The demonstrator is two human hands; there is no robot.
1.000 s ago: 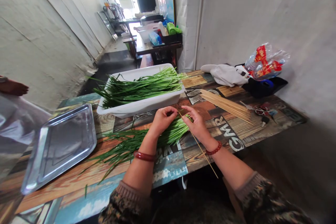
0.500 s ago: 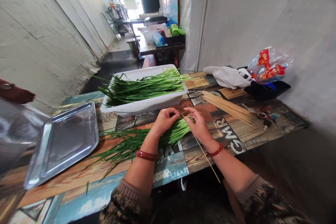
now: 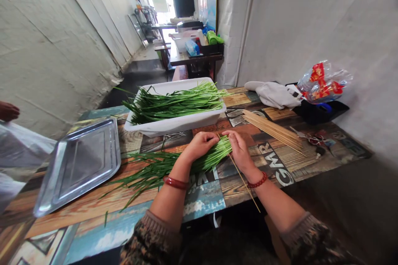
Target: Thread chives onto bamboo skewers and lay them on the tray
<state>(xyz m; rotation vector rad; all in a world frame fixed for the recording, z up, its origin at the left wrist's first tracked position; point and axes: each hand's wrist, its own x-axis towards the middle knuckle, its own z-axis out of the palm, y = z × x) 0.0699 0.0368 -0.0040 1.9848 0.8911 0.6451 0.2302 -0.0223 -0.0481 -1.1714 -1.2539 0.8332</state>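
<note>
at the far left, another person's hand (image 3: 8,112) hangs in over some white material (image 3: 23,143), well apart from the work. next to it a bare metal tray (image 3: 81,165) sits on the tabletop (image 3: 90,207). then comes a white tub (image 3: 178,127) loaded with long greens (image 3: 177,101), their dark leaves toward the left, their pale stalks toward the right.

in front of the tub lies a loose bundle of the same greens (image 3: 203,163), leaves trailing left under the left forearm, pale ends gathered between the two hands. the left hand (image 3: 202,145), red bangle (image 3: 175,182) at its wrist, bends over the bundle's far edge; its thumb and fingers are drawn close together by the stalks, though i can't tell whether they pinch one. a thin stick (image 3: 244,182) slants from beside those fingertips down past the right palm and out over the table's near edge.

the right hand (image 3: 240,149) is curved about the pale ends, fingers bent inward and touching or nearly touching them; what they pinch i can't see. farther right are a fan of sticks (image 3: 272,130), a pale cap (image 3: 275,94), red-handled scissors (image 3: 314,139) and a clear bag with red patches (image 3: 323,80).
</note>
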